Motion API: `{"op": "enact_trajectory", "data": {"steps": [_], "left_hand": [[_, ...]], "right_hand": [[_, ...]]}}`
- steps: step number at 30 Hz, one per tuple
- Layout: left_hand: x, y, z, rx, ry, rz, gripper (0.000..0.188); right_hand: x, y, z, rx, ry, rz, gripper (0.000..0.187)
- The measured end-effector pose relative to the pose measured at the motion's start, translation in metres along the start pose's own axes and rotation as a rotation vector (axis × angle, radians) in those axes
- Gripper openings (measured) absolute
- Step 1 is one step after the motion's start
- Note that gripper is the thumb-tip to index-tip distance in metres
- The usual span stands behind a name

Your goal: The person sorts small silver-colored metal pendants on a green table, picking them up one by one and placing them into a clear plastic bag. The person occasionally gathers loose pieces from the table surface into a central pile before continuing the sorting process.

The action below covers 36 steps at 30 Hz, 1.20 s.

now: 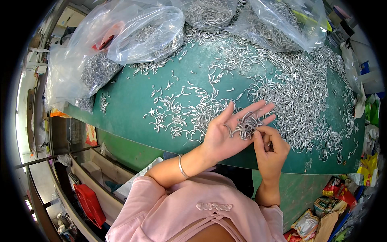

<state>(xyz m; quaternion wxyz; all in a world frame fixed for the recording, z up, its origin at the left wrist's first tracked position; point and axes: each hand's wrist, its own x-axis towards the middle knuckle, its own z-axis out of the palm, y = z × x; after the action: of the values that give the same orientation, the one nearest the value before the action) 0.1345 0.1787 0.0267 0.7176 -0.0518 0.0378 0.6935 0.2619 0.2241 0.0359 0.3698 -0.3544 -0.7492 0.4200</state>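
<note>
My left hand (225,139) is held palm up above the near side of the table, its fingers stretched and spread. It holds a small heap of curved metal pieces (246,125), grey and crescent-shaped, on the palm and lower fingers. Close against that heap, my right hand (271,147) is curled, with thumb and forefinger pinched at its edge on what looks like one such piece. The other right fingers are folded in, and whatever lies inside them is hidden. Beneath and around both hands, many loose curved metal pieces (298,105) cover the green table (133,101).
Clear plastic bags of metal pieces stand along the far edge: one at the left (98,72), another beside it (149,36), and more at the right (278,28). A red bag (89,205) lies on the left below the table. Colourful sacks (306,224) sit on the floor at right.
</note>
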Motion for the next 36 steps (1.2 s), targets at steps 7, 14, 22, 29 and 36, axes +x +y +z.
{"op": "enact_trajectory", "data": {"steps": [7,14,22,29,36], "left_hand": [[0.000,0.000,0.001,-0.041,0.014,-0.005,0.069],[0.000,0.002,-0.001,0.040,0.007,0.023,0.067],[0.000,0.000,0.002,-0.045,0.025,0.003,0.065],[-0.001,0.003,0.000,-0.006,0.044,0.013,0.063],[-0.001,0.001,0.000,0.039,0.038,0.019,0.065]], "right_hand": [[0.001,0.001,0.002,-0.032,0.080,0.008,0.011],[-0.002,-0.001,-0.002,-0.176,-0.091,-0.127,0.014],[-0.006,-0.006,-0.006,0.145,-0.038,0.124,0.006],[0.008,0.001,-0.022,1.144,0.006,0.555,0.026],[0.003,0.014,-0.018,1.239,-0.121,0.598,0.018]]}}
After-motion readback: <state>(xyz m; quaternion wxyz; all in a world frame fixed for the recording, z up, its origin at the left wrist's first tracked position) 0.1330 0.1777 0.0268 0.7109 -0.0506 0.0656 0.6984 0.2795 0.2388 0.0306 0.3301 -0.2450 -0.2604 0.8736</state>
